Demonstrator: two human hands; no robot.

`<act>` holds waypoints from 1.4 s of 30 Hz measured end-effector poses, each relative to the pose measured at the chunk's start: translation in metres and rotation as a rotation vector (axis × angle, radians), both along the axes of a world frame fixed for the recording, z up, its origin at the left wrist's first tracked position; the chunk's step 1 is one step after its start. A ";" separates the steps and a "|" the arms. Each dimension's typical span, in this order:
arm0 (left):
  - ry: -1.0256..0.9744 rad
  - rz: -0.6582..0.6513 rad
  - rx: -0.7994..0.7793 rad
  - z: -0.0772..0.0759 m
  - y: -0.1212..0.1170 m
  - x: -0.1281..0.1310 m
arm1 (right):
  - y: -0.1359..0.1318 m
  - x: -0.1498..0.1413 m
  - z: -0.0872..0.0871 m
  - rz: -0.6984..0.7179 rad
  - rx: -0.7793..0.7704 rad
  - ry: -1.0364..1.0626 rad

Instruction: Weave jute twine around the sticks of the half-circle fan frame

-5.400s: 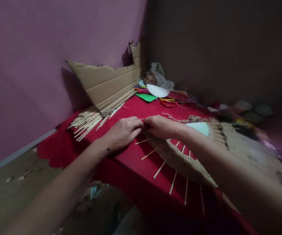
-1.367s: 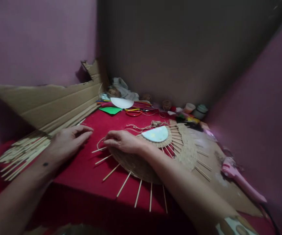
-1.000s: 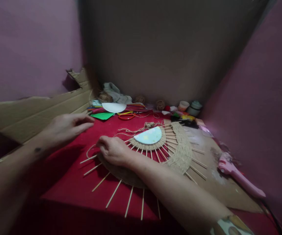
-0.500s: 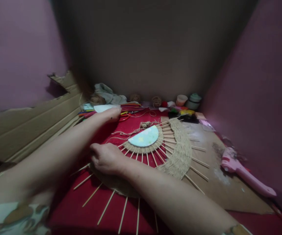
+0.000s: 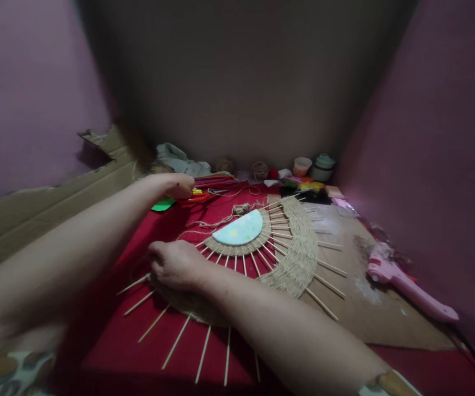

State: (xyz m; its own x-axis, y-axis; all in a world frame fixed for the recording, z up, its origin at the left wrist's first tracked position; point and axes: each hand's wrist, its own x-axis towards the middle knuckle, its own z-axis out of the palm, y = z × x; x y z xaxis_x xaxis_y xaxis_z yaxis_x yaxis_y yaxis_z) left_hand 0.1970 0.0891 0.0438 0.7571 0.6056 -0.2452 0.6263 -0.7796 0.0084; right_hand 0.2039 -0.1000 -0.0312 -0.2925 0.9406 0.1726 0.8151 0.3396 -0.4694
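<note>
My right hand [image 5: 175, 265] is closed on the left end of a half-round woven twine piece [image 5: 303, 247] with thin wooden sticks radiating through it. Part of its band is hidden under my right hand and forearm. At its centre sits a pale blue-green half disc [image 5: 241, 228]. Farther back, my left hand [image 5: 183, 187] is closed at the handles of a pair of scissors [image 5: 196, 197], red-orange and yellow; its fingertips are mostly hidden. Loose twine [image 5: 208, 223] trails behind the half disc.
A pink glue gun [image 5: 406, 286] lies on a cardboard sheet [image 5: 389, 330] at the right. Along the back are twine balls [image 5: 260, 169], a cup [image 5: 302, 166] and a lidded jar [image 5: 323, 168]. Torn cardboard [image 5: 55, 212] leans at the left on the red-covered table [image 5: 109, 352].
My left hand has left the woven piece, reached to the back and closed on the scissors. My right hand keeps its hold on the woven edge. The view has swung right.
</note>
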 end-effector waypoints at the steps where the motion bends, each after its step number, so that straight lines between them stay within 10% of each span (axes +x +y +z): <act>1: 0.029 0.014 -0.020 0.003 -0.003 -0.007 | 0.000 0.000 0.000 0.000 0.002 0.012; 14: -0.092 0.289 -0.294 0.016 -0.089 -0.159 | 0.002 0.007 -0.002 0.075 -0.094 0.268; 20: -1.096 0.517 -0.722 -0.023 -0.188 -0.220 | 0.001 0.009 0.006 0.089 -0.133 0.348; 28: -1.308 0.539 -1.450 -0.079 -0.293 -0.244 | -0.003 0.011 0.017 0.120 -0.073 0.364; 42: -1.276 0.379 -1.947 -0.109 -0.296 -0.253 | -0.005 0.010 0.017 0.088 -0.109 0.355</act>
State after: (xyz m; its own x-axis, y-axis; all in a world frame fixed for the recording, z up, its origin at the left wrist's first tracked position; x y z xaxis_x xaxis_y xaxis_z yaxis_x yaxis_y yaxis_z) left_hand -0.0562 -0.2070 -0.0654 0.8876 0.4310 -0.1622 -0.2262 0.7150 0.6616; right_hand 0.2137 -0.1050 -0.0137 -0.3135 0.9328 0.1780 0.5653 0.3339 -0.7543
